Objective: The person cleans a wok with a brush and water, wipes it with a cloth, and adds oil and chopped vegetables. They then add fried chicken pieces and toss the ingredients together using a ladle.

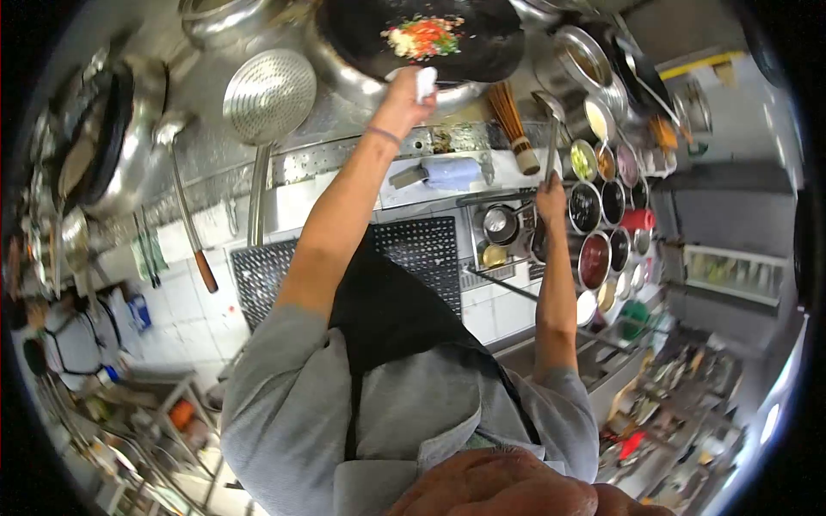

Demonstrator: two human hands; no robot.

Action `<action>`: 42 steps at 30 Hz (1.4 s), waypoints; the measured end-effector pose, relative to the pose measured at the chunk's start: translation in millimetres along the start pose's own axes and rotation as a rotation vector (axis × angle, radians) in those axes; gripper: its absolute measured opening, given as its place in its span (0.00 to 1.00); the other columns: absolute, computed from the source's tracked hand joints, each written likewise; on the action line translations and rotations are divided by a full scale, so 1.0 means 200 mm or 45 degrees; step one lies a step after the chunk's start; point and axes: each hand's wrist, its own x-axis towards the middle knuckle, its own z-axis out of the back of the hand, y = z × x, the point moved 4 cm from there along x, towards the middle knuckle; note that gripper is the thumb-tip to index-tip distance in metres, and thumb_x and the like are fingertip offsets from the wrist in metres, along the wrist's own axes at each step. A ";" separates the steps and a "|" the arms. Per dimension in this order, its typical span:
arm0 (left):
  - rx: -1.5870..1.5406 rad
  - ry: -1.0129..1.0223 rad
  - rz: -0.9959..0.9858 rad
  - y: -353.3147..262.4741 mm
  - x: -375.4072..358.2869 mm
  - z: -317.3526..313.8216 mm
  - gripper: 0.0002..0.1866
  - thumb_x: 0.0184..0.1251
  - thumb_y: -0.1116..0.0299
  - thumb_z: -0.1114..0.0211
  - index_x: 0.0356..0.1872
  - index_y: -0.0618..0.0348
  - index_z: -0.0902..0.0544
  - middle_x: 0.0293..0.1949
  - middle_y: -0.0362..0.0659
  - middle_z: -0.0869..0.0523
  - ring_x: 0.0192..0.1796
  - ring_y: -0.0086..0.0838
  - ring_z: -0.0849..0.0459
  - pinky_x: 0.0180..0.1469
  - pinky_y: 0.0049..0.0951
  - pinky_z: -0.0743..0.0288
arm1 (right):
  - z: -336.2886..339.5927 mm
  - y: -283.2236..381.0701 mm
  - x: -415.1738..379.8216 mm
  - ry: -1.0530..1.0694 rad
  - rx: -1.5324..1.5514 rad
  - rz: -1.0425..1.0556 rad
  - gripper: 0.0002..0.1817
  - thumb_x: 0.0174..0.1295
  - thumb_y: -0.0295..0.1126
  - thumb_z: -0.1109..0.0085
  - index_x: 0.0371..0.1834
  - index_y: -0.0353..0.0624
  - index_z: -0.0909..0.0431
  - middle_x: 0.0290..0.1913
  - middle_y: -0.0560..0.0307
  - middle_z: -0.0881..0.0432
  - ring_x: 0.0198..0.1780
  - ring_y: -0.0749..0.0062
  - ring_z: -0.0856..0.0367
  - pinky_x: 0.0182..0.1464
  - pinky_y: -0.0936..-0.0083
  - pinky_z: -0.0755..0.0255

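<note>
So the wok (495, 43) sat at the top centre of the frame, with a little heap of chopped food (423, 38) in it, mostly red and orange with some pale and green bits. The left hand (408, 97) was up at the wok's near edge, fingers closed on a white cloth (426, 82). Couldn't really tell if there was a handle under that cloth, tbh. The right hand (551, 199) was over in the right half of the frame, wrapped around the ladle's handle, with the bowl of the ladle (549, 106) pointing up the frame. A bamboo brush (513, 125) lay between the two hands, just below the wok, and a blue cloth (453, 174) lay lower down. The big skimmer (270, 96) was left of the wok, in the upper left, and a bunch of tubs (594, 260) crowded the right side.
</note>
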 end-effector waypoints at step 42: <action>0.073 -0.174 -0.095 0.02 0.18 -0.06 0.09 0.69 0.61 0.49 0.36 0.53 0.24 0.28 0.43 0.22 0.29 0.34 0.21 0.19 0.30 0.29 | 0.26 1.00 0.80 1.127 0.937 -0.040 0.16 0.71 0.34 0.51 0.60 0.46 0.28 0.18 0.67 0.33 0.12 0.82 0.38 0.12 0.79 0.40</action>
